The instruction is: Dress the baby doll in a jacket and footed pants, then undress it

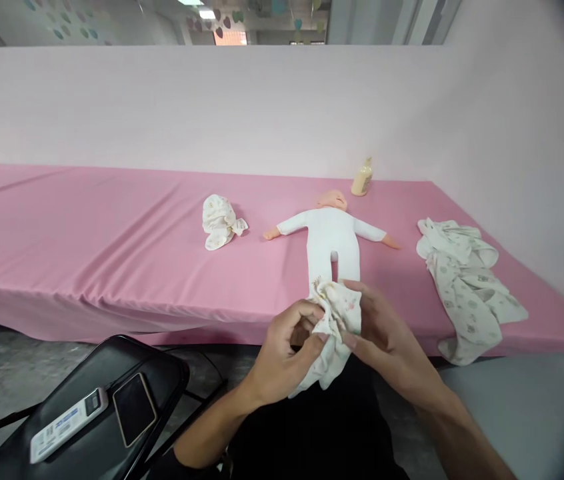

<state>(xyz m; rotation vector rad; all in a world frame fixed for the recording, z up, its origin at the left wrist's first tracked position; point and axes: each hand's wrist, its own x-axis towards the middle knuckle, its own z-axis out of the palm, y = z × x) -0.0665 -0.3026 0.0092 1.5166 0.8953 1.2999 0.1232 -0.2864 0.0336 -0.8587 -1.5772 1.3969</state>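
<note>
Between my two hands is a small white printed cloth garment (335, 313), bunched up, its exact kind unclear. The fingers and thumb of my left hand (287, 353) pinch its left side. My right hand (392, 340) grips its right edge, thumb in front. Just beyond lies a baby doll (333, 233) in a white bodysuit, arms spread, its legs toward me and its feet hidden behind the cloth. Left of the doll sits another crumpled white printed cloth (221, 222). Over to the right lie printed baby clothes (467, 280) in a loose heap, partly over the front edge.
A pink sheet (152, 233) covers the long table against the wall. Behind the doll's head stands a cream pump bottle (362, 178). At lower left, a black chair (97, 373) holds a phone (135, 409) and a white device (69, 425).
</note>
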